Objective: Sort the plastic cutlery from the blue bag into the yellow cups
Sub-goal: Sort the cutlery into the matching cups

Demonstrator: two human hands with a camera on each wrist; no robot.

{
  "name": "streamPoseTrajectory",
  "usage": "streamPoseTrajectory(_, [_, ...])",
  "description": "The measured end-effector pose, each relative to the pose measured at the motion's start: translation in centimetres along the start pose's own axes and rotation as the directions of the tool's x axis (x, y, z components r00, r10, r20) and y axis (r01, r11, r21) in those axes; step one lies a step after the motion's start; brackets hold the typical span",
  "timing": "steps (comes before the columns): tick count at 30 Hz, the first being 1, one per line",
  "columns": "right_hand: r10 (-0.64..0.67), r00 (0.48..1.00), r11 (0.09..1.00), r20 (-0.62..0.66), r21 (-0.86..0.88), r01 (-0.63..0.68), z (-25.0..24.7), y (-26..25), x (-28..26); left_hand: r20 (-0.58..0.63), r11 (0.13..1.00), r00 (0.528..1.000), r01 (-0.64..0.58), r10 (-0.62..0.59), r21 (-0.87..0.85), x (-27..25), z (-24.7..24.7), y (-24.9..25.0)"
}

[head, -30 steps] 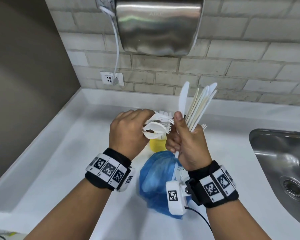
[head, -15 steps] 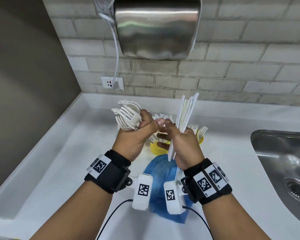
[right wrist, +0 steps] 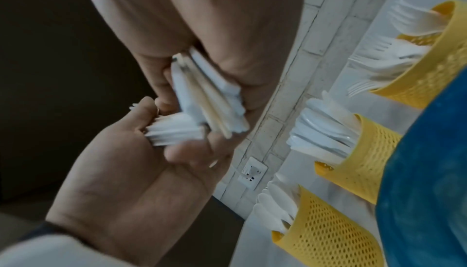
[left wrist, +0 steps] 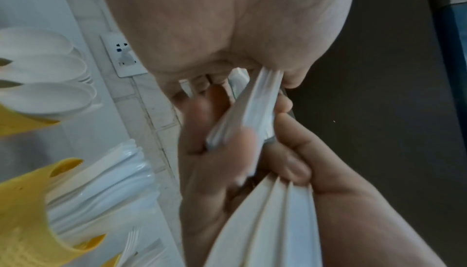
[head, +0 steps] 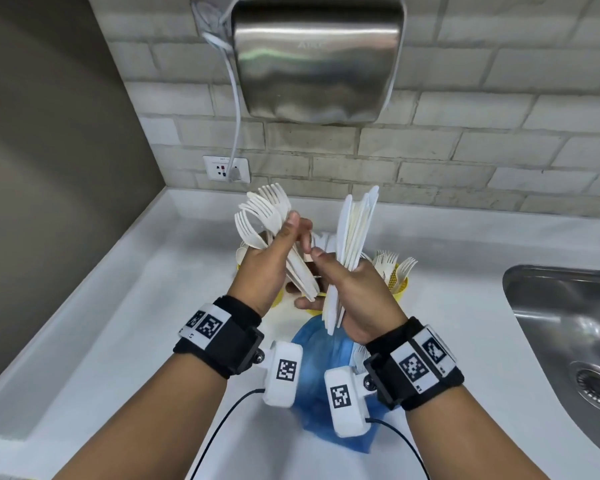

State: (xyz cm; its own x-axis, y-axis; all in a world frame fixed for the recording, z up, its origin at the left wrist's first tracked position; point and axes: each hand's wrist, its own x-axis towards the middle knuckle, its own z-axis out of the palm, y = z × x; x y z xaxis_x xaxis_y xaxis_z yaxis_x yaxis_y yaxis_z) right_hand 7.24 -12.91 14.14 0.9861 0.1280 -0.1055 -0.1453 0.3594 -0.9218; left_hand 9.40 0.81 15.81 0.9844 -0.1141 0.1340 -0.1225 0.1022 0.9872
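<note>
My left hand [head: 274, 258] grips a bundle of white plastic forks [head: 262, 216], tines up and fanned to the left. My right hand [head: 347, 285] grips a bundle of white plastic knives [head: 355, 230], standing nearly upright. The two hands touch above the cups. Three yellow mesh cups stand on the counter behind them: in the right wrist view one cup holds spoons [right wrist: 326, 247], one holds knives [right wrist: 364, 151], one holds forks [right wrist: 417, 71]. The fork cup [head: 400, 287] shows right of my hands in the head view. The blue bag [head: 317, 348] lies crumpled below my wrists.
A white counter [head: 118, 323] runs left to a grey wall. A steel sink [head: 568, 323] sits at the right. A wall socket [head: 226, 169] with a plugged cable and a steel hand dryer [head: 312, 57] hang on the tiled wall behind.
My left hand drew the forks out of the mixed bundle and swung them upright to the left. My right hand keeps the knives and tilted them more upright.
</note>
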Motion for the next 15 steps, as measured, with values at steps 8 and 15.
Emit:
streamPoseTrajectory(8, [-0.003,0.991,1.0,0.135,0.031,-0.001,-0.3,1.3,0.4,0.175,0.98,0.967,0.195,-0.187,-0.03,0.6,-0.2,0.0])
streamPoseTrajectory(15, [-0.065,0.997,0.997,0.033,0.033,0.064,-1.1,2.1,0.9,0.189,0.994,0.977,0.09,-0.101,0.066,0.3,-1.4,-0.5])
